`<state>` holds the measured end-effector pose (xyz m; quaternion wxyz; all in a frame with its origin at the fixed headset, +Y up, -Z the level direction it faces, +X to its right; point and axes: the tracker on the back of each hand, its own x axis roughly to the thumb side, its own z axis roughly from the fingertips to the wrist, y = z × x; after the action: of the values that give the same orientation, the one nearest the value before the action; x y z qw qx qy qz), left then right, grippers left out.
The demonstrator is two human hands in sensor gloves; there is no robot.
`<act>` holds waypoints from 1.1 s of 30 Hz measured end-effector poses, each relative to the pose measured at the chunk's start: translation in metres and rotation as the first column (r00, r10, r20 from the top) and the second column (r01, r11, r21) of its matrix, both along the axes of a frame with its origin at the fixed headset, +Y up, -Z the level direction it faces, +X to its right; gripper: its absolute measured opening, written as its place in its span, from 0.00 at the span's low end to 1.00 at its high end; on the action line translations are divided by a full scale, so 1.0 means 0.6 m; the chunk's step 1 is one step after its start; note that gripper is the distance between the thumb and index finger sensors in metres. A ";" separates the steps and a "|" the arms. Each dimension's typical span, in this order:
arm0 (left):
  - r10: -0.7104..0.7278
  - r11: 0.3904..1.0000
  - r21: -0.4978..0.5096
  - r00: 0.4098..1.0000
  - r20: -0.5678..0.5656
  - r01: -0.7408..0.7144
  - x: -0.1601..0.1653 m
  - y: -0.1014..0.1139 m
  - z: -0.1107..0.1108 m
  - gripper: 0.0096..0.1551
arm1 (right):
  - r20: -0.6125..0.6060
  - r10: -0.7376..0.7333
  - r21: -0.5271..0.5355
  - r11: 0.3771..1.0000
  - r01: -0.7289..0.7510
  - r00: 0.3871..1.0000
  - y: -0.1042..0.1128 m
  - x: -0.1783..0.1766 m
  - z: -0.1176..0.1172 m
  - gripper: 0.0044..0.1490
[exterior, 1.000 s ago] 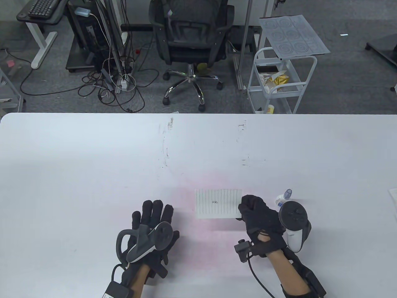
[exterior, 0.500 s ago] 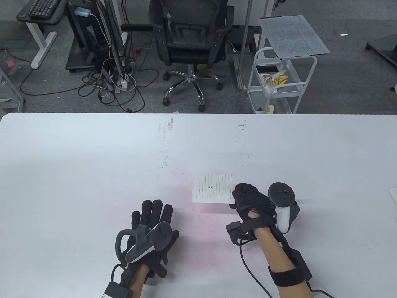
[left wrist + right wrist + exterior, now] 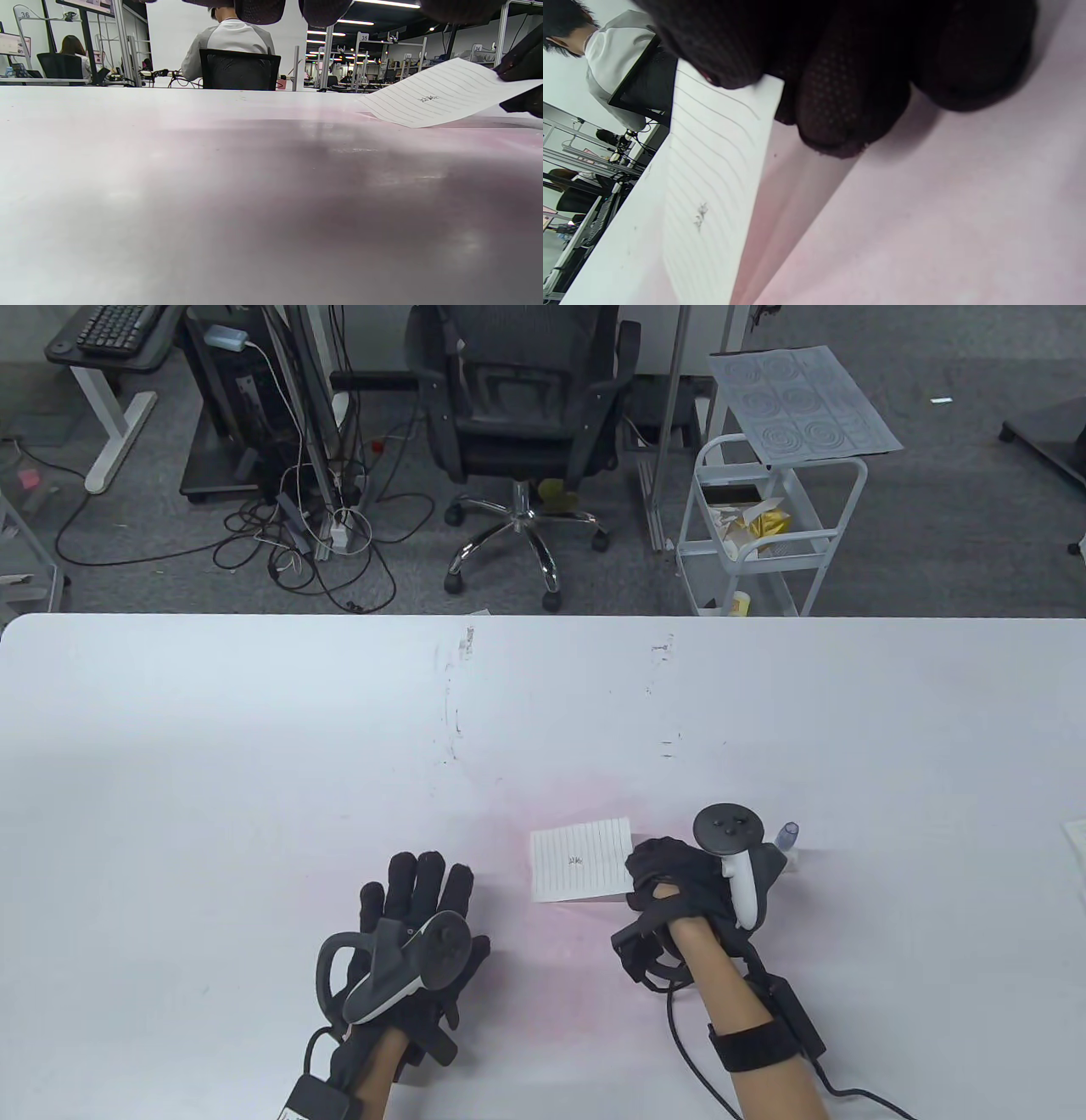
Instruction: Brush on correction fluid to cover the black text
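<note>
A small lined paper (image 3: 582,860) with a short black scribble at its middle is held by its right edge. My right hand (image 3: 666,881) pinches that edge and lifts it off the white table (image 3: 254,746). The left wrist view shows the paper (image 3: 437,98) raised at an angle. The right wrist view shows it (image 3: 712,169) under my gloved fingers (image 3: 840,106). My left hand (image 3: 416,916) rests flat on the table, fingers spread, left of the paper. The correction fluid bottle (image 3: 787,840) stands just behind my right hand, mostly hidden by the tracker.
A white sheet edge (image 3: 1076,836) lies at the table's right border. Beyond the far edge stand an office chair (image 3: 517,415) and a white cart (image 3: 764,526). The table has faint scuff marks (image 3: 454,704) and a pink stain (image 3: 577,933).
My right hand carried the paper up and left, then brought it back toward me, now tilted. The bottle shows again behind the tracker. My left hand stayed still.
</note>
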<state>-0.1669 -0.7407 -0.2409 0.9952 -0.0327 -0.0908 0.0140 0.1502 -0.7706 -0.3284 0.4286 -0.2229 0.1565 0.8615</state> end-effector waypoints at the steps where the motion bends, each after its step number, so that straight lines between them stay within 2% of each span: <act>1: 0.002 1.000 0.002 1.000 0.000 -0.002 0.000 0.000 0.000 0.47 | 0.005 0.000 -0.004 1.000 0.000 1.000 0.000 0.001 0.000 0.24; 6: 0.003 1.000 0.002 1.000 0.001 -0.003 0.000 0.000 0.000 0.48 | -0.036 0.016 -0.046 0.999 -0.017 0.999 0.006 0.006 0.001 0.27; 10: 0.005 1.000 0.004 1.000 0.000 -0.005 0.000 0.000 0.000 0.48 | -0.065 0.103 -0.004 0.995 -0.103 0.993 0.020 0.009 0.002 0.33; 13: 0.004 1.000 0.003 1.000 -0.001 -0.004 0.000 0.000 0.000 0.47 | -0.136 0.166 0.014 0.986 -0.166 0.977 0.034 0.007 0.010 0.37; 17: 0.004 1.000 0.002 1.000 -0.001 -0.004 0.000 -0.001 0.000 0.47 | -0.194 0.233 0.114 0.970 -0.214 0.953 0.059 0.003 0.028 0.40; 18: 0.003 1.000 0.003 1.000 -0.001 -0.003 0.000 0.000 0.000 0.47 | -0.208 0.251 0.169 0.961 -0.218 0.945 0.068 0.002 0.034 0.40; 20: 0.001 1.000 0.003 1.000 -0.001 -0.001 0.000 0.000 0.000 0.47 | -0.208 0.308 0.270 0.930 -0.248 0.928 0.086 -0.001 0.049 0.40; 22: 0.001 1.000 0.004 1.000 0.000 -0.001 0.000 0.000 0.000 0.47 | -0.199 0.396 0.384 0.873 -0.301 0.896 0.102 -0.003 0.065 0.42; 25: -0.003 1.000 0.004 1.000 0.001 0.003 0.001 -0.001 0.000 0.47 | -0.155 0.524 0.571 0.739 -0.356 0.838 0.119 -0.003 0.090 0.43; 28: -0.006 1.000 0.002 1.000 0.004 0.006 0.002 -0.002 0.000 0.47 | -0.135 0.582 0.696 0.632 -0.341 0.802 0.114 -0.003 0.111 0.44; 30: -0.015 1.000 -0.003 1.000 0.004 0.015 0.003 -0.005 -0.001 0.47 | -0.125 0.620 0.748 0.572 -0.337 0.775 0.101 -0.007 0.120 0.43; 31: -0.020 1.000 -0.006 1.000 0.004 0.020 0.003 -0.006 -0.001 0.47 | -0.159 0.680 0.756 0.550 -0.355 0.716 0.092 -0.013 0.123 0.43; 32: -0.021 1.000 -0.007 1.000 0.003 0.021 0.004 -0.006 -0.001 0.47 | -0.173 0.702 0.755 0.545 -0.365 0.691 0.089 -0.014 0.124 0.44; 33: -0.023 1.000 -0.008 1.000 0.003 0.023 0.004 -0.007 -0.001 0.47 | -0.170 0.750 0.761 0.512 -0.398 0.640 0.084 -0.017 0.128 0.45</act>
<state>-0.1646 -0.7448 -0.2418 0.9951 -0.0379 -0.0917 0.0030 0.1399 -0.7199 -0.2519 0.1006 0.1262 -0.1451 0.9762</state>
